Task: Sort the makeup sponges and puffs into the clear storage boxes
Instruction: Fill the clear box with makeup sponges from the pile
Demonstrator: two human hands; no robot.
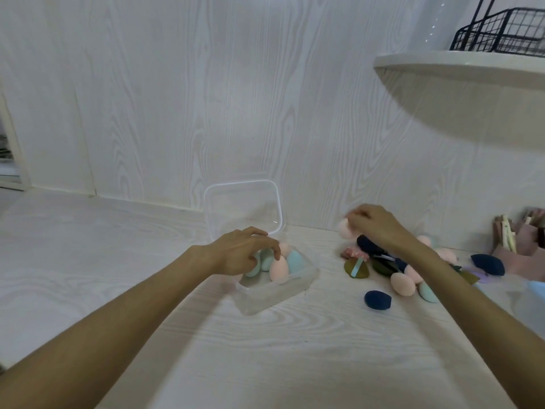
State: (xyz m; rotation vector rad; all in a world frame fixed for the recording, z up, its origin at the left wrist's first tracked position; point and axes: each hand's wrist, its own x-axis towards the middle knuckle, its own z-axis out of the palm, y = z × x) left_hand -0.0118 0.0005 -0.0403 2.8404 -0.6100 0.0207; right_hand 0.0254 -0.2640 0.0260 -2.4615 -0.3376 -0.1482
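The desk (265, 349) is pale wood grain and runs back to a matching wall, with a rounded shelf (460, 66) up at the right carrying a wire basket (501, 31). Left of centre on the desk stands a clear box (277, 293), its lid (244, 205) hinged up behind it. Inside lie several egg-shaped sponges, peach (278, 268) and pale blue (295, 261) among them.

To the right of the box sits the unsorted pile (398, 267): peach, teal and navy sponges mixed with flat olive and dark puffs. One navy sponge (377, 300) lies apart at the near edge of the pile.

The left hand (241, 249) is down in the box, fingers loosely curled, one fingertip touching the peach sponge; whether it grips anything I cannot tell. The right hand (374, 225) hovers above the far side of the pile, pinching a peach sponge (343, 228) off the desk.

This looks like the middle of filling the sponge box, with much of the pile left. The next move likely calls for carrying the pinched sponge leftward over the box rim and dropping it into free space, with the left hand clear of that spot.
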